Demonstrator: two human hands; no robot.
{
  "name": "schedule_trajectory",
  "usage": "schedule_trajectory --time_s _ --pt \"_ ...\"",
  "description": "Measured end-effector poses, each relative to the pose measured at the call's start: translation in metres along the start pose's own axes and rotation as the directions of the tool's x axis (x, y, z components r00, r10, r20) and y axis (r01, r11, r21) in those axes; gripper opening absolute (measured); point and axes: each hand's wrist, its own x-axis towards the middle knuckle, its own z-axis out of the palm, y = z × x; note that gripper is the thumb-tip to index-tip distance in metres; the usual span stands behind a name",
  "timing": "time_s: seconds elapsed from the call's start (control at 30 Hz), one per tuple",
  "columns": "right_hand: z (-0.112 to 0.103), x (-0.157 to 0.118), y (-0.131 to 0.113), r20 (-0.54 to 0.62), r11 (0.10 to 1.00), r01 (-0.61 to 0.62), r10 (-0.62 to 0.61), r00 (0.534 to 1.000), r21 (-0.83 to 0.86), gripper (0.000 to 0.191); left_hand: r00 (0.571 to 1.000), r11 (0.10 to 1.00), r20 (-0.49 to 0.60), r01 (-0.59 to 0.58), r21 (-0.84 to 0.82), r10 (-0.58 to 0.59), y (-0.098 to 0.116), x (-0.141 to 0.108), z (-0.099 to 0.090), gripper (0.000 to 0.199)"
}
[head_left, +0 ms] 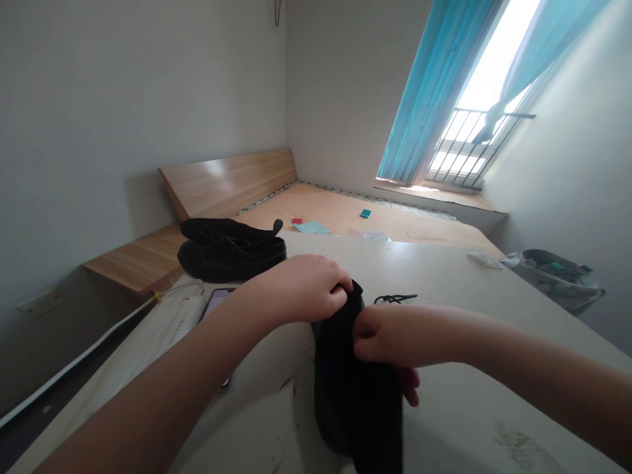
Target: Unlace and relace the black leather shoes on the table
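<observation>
A black shoe [358, 408] rests on the white table in front of me, its length running toward me. My left hand [316, 286] is closed on the shoe's far end, pinching a dark flap that looks like the tongue. Against the shoe's right side, my right hand [388, 336] has its fingers curled in and grips the edge of the upper. A black shoelace [395, 298] sticks out beyond my right wrist. The matching black shoe [230, 253] lies at the table's far left, with a loose lace over it.
A phone [217, 301] lies left of my forearm, beside a power strip [180, 313] with a white cable. Scuffs mark the white table [444, 276]. Behind it is a bed board [336, 204] with small cards. A bag-lined bin [557, 276] stands at right.
</observation>
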Motion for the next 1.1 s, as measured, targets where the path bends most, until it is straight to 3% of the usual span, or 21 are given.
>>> schedule_trajectory --time_s 0.07,0.13,0.2,0.3,0.5,0.67,0.83,0.97,1.1 --pt "0.006 -0.006 -0.003 -0.136 0.985 -0.021 -0.003 0.991 -0.171 0.021 1.0 1.0 -0.005 -0.009 -0.008 0.009 -0.001 -0.001 0.0 0.032" --pt "0.016 -0.007 -0.007 -0.358 0.919 -0.064 -0.087 0.93 -0.389 0.02 1.0 1.0 -0.008 -0.019 -0.008 0.019 -0.002 -0.001 0.001 0.034" --pt "0.027 -0.004 -0.011 -0.451 0.84 -0.128 -0.148 0.88 -0.527 0.021 1.0 1.0 -0.008 -0.016 0.0 0.016 -0.002 0.0 0.002 0.035" --pt "0.035 0.001 -0.017 -0.459 0.79 -0.152 -0.177 0.871 -0.594 0.024 1.0 1.0 -0.014 0.01 0.02 -0.01 0.0 0.003 0.004 0.037" --pt "0.033 0.005 -0.015 -0.508 0.796 -0.116 -0.26 0.821 -0.595 0.027 0.999 0.997 -0.031 -0.01 0.074 0.012 0.002 0.005 0.006 0.034" --pt "0.039 0.009 -0.004 -0.466 0.759 -0.169 -0.194 0.863 -0.628 0.041 1.0 0.998 -0.024 -0.009 0.062 0.011 0.0 0.002 0.006 0.042" --pt "0.036 0.016 -0.005 -0.377 0.817 -0.1 -0.15 0.914 -0.568 0.044 1.0 0.998 -0.001 -0.022 0.051 0.022 0.001 -0.001 0.006 0.045" --pt "0.031 0.009 -0.013 -0.32 0.819 -0.122 -0.078 0.944 -0.561 0.045 1.0 0.998 0.006 -0.021 0.051 0.02 0.001 -0.002 0.005 0.041" --pt "0.03 -0.014 -0.025 -0.369 0.769 -0.177 -0.082 0.926 -0.615 0.037 1.0 0.999 -0.003 -0.02 0.048 0.02 0.001 -0.001 0.006 0.042"
